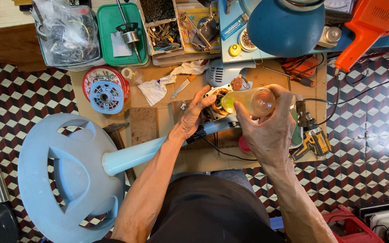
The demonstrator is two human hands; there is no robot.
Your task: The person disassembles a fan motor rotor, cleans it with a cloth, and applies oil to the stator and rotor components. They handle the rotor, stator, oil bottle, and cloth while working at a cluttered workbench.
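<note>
Right hand grips a clear oil bottle tipped nozzle-first at the exposed fan motor, while the open left hand steadies the motor housing so it stays put.

A sheet of cardboard lies on the checkered floor. On its upper left sit a red tin lid and a blue spool. Above it stand a green box and an orange tool; a yellow drill rests at its right edge.
</note>
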